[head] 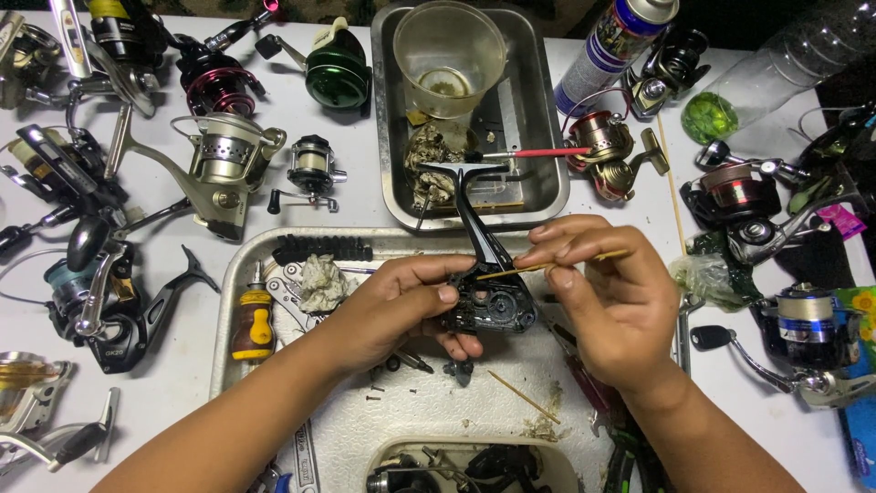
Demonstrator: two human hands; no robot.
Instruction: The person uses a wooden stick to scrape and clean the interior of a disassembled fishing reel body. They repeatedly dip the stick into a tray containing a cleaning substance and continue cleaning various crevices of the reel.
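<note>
From the head camera, the left hand (401, 306) has its fingers clamped on a black reel body (488, 301), holding it up over a big metal tray (239, 274) on the white tabletop (356, 146). The right hand (607, 301) has its fingers pinched shut on a thin wooden stick (547, 267), and the tip of the stick touches the top of the reel body. At the top right a spray can (607, 50) lies tilted; it is blue and white with a red band near its top. A thin red tube (534, 152) pokes from near it into a small metal pan (547, 173) just behind the big tray. In that pan stands a clear plastic cup (449, 55) with a little brown stuff at the bottom, and a dirty crumpled rag (429, 160) lies in front of the cup. In the big tray are a yellow and black screwdriver (253, 319), a black comb-like strip (322, 248), another crumpled rag (324, 281), some small screws (376, 393) and a second wooden stick (523, 395). A clear plastic bottle (776, 68) lies at the far right with something green inside. Many fishing reels (224, 164) sit all around on the tabletop. A white tub (474, 466) at the bottom edge holds dark reel parts.
</note>
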